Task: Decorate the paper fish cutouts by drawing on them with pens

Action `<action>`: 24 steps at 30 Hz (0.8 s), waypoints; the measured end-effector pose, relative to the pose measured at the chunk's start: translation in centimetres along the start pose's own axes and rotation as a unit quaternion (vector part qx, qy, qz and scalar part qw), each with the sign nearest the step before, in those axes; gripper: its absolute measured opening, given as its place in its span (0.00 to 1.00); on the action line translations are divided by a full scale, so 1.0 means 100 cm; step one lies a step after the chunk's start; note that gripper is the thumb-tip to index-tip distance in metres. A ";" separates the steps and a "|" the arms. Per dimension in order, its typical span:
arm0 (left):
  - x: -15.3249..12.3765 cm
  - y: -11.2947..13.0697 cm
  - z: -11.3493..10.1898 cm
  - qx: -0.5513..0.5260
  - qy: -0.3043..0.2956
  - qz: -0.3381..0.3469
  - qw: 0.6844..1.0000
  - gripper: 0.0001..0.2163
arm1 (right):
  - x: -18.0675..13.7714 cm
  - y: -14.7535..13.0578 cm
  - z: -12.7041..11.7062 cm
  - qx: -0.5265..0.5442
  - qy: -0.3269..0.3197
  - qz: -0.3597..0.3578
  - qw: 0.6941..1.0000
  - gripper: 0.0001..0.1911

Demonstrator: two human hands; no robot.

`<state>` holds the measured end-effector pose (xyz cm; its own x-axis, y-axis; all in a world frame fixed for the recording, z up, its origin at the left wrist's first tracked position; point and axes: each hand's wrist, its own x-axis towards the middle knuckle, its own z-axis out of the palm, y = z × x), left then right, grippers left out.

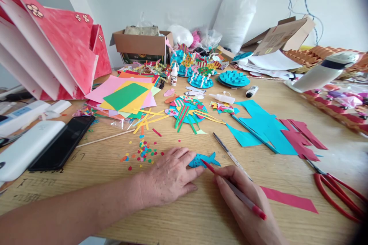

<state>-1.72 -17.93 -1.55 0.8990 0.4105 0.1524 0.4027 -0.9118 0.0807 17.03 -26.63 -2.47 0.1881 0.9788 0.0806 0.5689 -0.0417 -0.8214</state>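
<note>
My left hand lies flat on the table, its fingertips resting on the edge of a blue paper fish that has small dark dots on its body. Part of the fish's head is hidden under those fingers. A red pen is gripped in my right hand, and its tip touches the fish near the tail. Just beyond the right hand lies a second pen with a clear barrel and dark tip. Colourful paper dots are scattered left of the fish.
Red-handled scissors and a red paper strip lie at right, below blue paper scraps. Farther back are a glue bottle and stacked coloured paper. A black phone is at left, a white bottle at right.
</note>
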 end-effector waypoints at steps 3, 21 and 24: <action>0.000 0.000 0.000 -0.002 0.000 0.001 1.000 0.17 | 0.000 -0.002 0.000 -0.006 0.002 0.003 1.000 0.09; 0.001 -0.001 0.000 0.003 0.002 0.002 1.000 0.16 | 0.000 0.004 0.002 0.000 0.001 0.007 1.000 0.09; 0.001 -0.001 0.000 0.003 0.003 0.004 1.000 0.16 | 0.000 0.004 0.002 0.002 -0.003 0.004 1.000 0.09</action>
<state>-1.69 -17.86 -1.57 0.9010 0.4036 0.1592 0.3968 -0.9149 0.0737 17.10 -26.59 -2.89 0.1876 0.9797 0.0707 0.5648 -0.0487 -0.8238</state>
